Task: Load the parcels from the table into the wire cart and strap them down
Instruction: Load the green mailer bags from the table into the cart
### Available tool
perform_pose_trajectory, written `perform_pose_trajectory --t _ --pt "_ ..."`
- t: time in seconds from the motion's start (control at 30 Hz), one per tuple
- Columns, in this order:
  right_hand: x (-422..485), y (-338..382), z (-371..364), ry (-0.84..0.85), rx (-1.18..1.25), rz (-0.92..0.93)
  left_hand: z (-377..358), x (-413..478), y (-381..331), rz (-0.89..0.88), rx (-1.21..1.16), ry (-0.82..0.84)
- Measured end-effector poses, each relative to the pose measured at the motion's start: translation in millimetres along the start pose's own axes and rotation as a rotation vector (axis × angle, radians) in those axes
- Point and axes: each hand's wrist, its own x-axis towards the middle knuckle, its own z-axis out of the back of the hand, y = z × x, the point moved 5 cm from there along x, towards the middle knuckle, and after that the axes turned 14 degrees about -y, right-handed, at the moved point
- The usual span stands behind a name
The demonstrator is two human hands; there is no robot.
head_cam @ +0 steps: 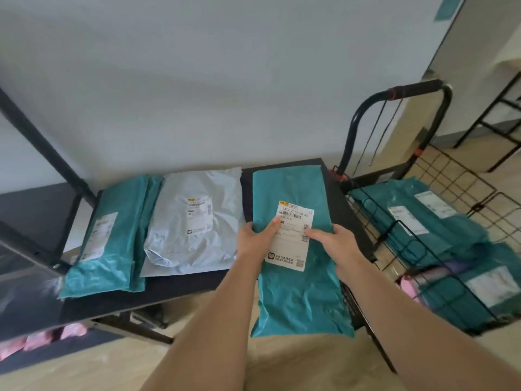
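Both hands are clamping one teal parcel (298, 300) at mid-length. The left hand (251, 238) is gripping its left edge and the right hand (341, 244) its right edge, with both thumbs pressing on top over the white label (290, 238). The parcel's long axis is running straight away from the hands. Its far end is lying over the table (174, 289), and its near end is hanging past the table edge, back toward the wrists.

The key relation is that the wire cart (414, 88) is sitting just off to the right of the right hand, so that hand is nearer the cart. Teal parcels (439, 230) are already lying inside it, long axes also running away from the hands. The next move is likely a swing rightward over the cart's near wire wall, keeping the same axis.

Left of the left hand, a grey parcel (191, 221) and more teal parcels (107, 244) are waiting on the table. Thin cords (377, 131) are hanging from the cart handle, beyond the right hand; strapping is looking not yet started.
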Motion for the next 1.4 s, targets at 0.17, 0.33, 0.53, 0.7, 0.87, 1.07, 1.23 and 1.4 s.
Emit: perform_pose_trajectory --t 0.17,0.33,0.53,0.7,0.87,1.07,1.23,1.4 --pt "12 -9 78 -0.045 0.016 -0.002 -61 -47 15 0.013 0.002 0.061" --pt "28 -22 152 -0.106 0.040 -0.010 -119 -91 30 0.020 0.019 0.129" --pt "46 -31 220 -0.196 0.073 -0.037 -183 -123 37 0.017 0.071 0.204" --pt "72 -28 269 -0.277 0.105 -0.060 -246 -140 33 -0.010 0.099 0.265" --pt "110 -24 312 -0.346 0.112 -0.078 -313 -145 32 -0.009 0.099 0.305" --pt "172 -3 355 -0.368 0.057 -0.100 -394 -144 24 0.004 0.084 0.329" --pt "221 20 380 -0.385 -0.050 -0.049 -449 -134 8 0.023 0.096 0.273" --pt "254 30 410 -0.484 -0.328 -0.004 -488 -123 -3 0.172 -0.024 0.102"
